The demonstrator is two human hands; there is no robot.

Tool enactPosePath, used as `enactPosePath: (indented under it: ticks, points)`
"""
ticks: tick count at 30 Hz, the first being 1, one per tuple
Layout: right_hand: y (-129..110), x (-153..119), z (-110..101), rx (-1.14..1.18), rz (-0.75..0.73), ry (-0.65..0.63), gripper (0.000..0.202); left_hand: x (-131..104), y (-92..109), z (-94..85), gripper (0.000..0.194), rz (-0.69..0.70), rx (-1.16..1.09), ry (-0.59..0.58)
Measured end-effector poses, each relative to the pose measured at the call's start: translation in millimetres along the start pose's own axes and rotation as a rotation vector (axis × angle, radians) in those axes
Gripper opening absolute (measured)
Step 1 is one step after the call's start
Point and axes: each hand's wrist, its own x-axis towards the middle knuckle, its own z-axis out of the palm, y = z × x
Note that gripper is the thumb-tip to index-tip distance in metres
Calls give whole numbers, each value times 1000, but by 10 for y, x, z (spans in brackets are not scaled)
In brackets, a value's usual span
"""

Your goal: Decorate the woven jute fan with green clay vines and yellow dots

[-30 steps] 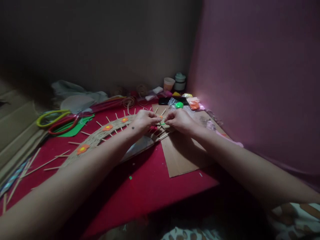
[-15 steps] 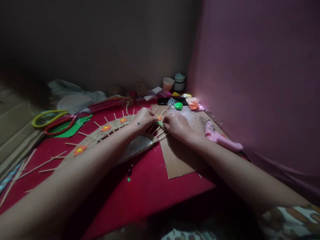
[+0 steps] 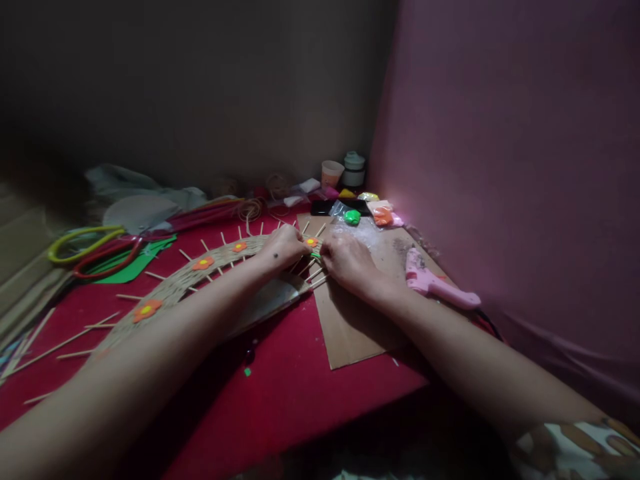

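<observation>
A woven twine arch [image 3: 173, 287] with thin wooden sticks poking out along both edges lies across the table, and orange flowers with yellow centres [image 3: 203, 263] are spaced along it. At its right end, below the last flower [image 3: 311, 243], a thin green strip [image 3: 315, 255] of soft-looking material runs between my fingertips. My left hand [image 3: 287, 245] is closed in a pinch at the strip's left end, against the band. Pinched as well, my right hand [image 3: 349, 261] is at the strip's right end. The fingertips are partly hidden.
Under the arch's right end lies a cardboard sheet [image 3: 345, 333] on the red table. A pink glue gun [image 3: 440, 287] rests at right. Bags of green [image 3: 352, 217] and orange clay [image 3: 383, 216], a paper cup [image 3: 331, 173] and a jar [image 3: 354, 170] stand behind. Scissors [image 3: 107, 260] lie at left.
The view has shifted slightly, so everything sits a little further left and lower. Both hands stay at the arch's right end, and the flower there shows more clearly between them.
</observation>
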Motion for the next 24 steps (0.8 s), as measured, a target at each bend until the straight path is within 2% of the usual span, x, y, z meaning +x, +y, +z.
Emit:
enactPosePath:
  ticks: [10, 15, 24]
  points:
    - [32, -3, 15, 0, 4, 5, 25, 87, 26, -78, 11, 7, 133, -23]
    - [37, -9, 11, 18, 13, 5, 24, 106, -4, -161, 10, 19, 140, 21]
    - [46, -34, -3, 34, 14, 9, 24, 166, -84, -3, 20, 89, 98, 75]
